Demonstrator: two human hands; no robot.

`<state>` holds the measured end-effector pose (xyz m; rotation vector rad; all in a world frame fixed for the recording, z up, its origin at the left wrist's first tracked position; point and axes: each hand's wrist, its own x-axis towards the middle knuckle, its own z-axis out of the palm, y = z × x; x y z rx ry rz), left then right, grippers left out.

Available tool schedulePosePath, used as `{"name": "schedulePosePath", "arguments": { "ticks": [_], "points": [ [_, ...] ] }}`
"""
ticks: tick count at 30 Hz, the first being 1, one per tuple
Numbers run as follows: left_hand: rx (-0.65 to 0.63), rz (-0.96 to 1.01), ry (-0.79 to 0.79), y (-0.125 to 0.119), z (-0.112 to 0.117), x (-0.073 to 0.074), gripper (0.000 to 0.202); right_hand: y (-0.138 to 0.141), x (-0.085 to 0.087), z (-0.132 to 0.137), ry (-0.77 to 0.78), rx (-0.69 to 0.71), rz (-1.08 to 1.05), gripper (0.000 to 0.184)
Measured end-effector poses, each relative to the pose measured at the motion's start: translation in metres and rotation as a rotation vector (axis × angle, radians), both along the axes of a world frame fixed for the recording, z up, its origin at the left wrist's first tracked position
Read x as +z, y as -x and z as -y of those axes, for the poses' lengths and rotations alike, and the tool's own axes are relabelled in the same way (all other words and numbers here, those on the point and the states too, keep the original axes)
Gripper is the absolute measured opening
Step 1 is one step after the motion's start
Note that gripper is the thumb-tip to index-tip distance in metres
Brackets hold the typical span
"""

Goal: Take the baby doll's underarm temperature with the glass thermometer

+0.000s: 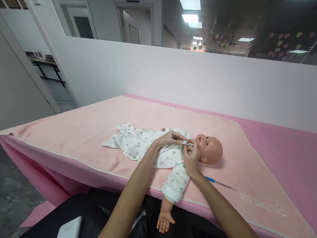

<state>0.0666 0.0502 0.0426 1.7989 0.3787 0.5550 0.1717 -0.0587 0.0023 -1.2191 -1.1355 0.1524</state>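
Observation:
A baby doll (211, 149) lies on its back, its bald head to the right. It wears a white printed romper (136, 143) with a turned-up cuff, and one bare doll hand (165, 217) hangs over the near edge. My left hand (170, 138) pinches the romper's fabric at the neck. Right beside it, my right hand (191, 155) is closed on the collar, under the doll's chin. The fingers of both hands nearly meet, and the exact bit between them is partly hidden. Near my right forearm lies a thin tool with a blue handle (210, 179).
A pale pink blanket (91, 128) covers the table over a darker pink cloth (288, 152). A low white wall (178, 80) with glass above it stands behind. On my lap rests a white flat device (68, 231).

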Motion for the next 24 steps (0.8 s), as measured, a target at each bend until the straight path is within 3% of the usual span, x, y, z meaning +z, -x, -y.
{"name": "schedulePosePath", "arguments": {
  "ticks": [24],
  "points": [
    [0.018,0.038,0.105,-0.0002,-0.0017,-0.0072,0.034,-0.0039,-0.0047,-0.0022,-0.008,-0.137,0.239,0.027]
  ]
}}
